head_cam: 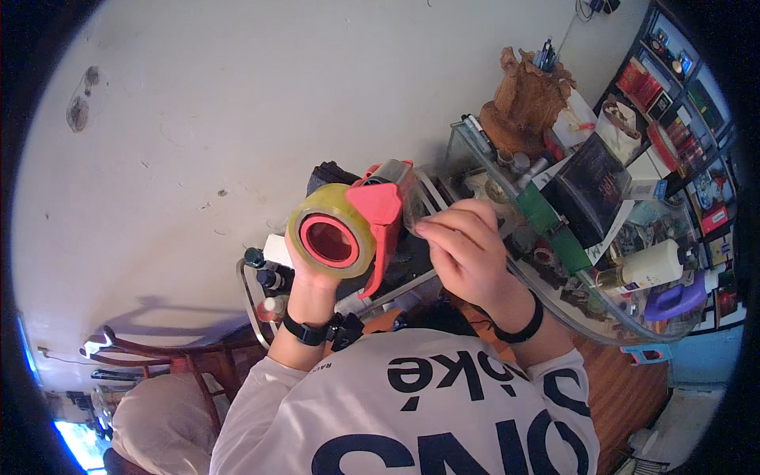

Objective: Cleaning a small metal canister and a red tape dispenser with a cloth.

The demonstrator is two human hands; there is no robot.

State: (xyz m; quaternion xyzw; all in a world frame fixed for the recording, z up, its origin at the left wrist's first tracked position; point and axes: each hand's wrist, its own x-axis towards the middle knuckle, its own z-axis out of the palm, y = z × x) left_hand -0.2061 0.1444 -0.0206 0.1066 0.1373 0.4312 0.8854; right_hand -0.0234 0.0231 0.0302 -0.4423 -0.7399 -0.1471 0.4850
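A red packing-tape dispenser (377, 205) carries a thick roll of clear yellowish tape (328, 200). My left hand (317, 276) holds it up from behind and below; most of the fingers are hidden by the roll. To its right, my right hand (466, 249) pinches the loose end of a clear tape strip (414, 205) between thumb and fingers. The strip runs from the dispenser's top down to those fingertips. A black wristband shows on each wrist, the left one with a dark device on it.
At right stands a glass display case (510, 178) bearing a carved wooden stump (522, 101), a black box (585, 184), a white bottle (653, 267) and a purple jug (677, 297). Small bottles (270, 278) stand on a metal-framed rack at left. Behind is a wooden chair (196, 380).
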